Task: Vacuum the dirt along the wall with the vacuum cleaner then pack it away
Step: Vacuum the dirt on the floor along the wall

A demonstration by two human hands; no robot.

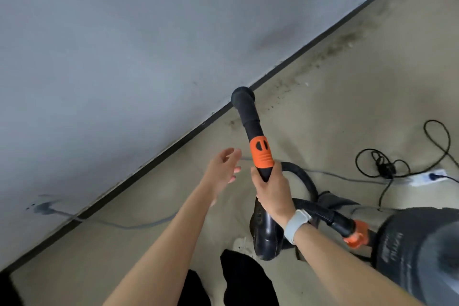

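The vacuum hose handle (pixel 260 154), black with an orange collar, stands upright in the right hand (pixel 272 194), whose fingers curl around its lower black part. Its round black end (pixel 243 98) points up toward the grey wall (pixel 124 57). The left hand (pixel 223 171) is just beside the handle, fingers relaxed and spread, holding nothing. The dirt (pixel 330 49) lies along the wall's black baseboard, beyond the handle. The vacuum cleaner body (pixel 419 251) sits on the floor behind the right wrist.
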